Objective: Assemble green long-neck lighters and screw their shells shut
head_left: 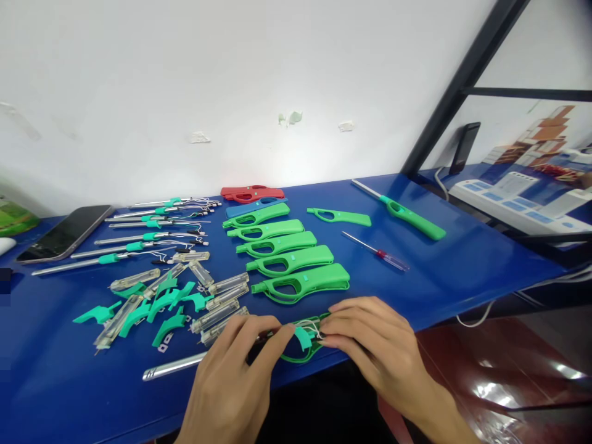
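Note:
At the front edge of the table, my left hand (238, 364) and my right hand (377, 345) both grip a part-built green gas lighter (298, 359). Its shell lies open, showing a teal trigger (303, 338) and white wires (311, 324) inside. The left fingers pinch the end near the metal tube (173, 366), which points left. My right thumb and fingertips press at the wires and the handle end; what lies under them is hidden. Just beyond the hands is a row of green lighter shells (303, 282).
Loose teal triggers (163, 302), clear fuel tanks (215, 316) and metal tubes with wires (134, 246) lie left, beside a phone (67, 233). A screwdriver (377, 251), a shell half (342, 216) and a whole lighter (411, 221) lie right. Red shells (252, 193) are at the wall.

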Demonstrator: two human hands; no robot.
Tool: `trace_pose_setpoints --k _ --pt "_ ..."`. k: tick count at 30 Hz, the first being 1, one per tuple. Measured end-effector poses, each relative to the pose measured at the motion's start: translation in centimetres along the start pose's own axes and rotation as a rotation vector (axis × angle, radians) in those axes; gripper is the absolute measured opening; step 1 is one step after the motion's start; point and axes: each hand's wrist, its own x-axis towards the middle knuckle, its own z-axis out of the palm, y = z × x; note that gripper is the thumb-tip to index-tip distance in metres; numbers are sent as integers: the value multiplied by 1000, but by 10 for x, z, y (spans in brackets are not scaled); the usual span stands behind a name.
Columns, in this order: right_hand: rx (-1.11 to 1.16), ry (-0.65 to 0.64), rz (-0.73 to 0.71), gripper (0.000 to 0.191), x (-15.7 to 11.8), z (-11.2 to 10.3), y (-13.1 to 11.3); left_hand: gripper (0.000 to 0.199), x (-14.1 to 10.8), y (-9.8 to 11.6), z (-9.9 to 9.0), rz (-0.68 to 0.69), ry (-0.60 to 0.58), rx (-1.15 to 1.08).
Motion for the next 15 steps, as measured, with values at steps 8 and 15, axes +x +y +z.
trace_pose_setpoints --k 8,15 --pt "24 -21 13 6 1 -1 0 46 -3 0 -2 -2 -40 6" --pt "29 -22 -1 9 0 -2 0 31 3 9 -8 -9 -42 -25"
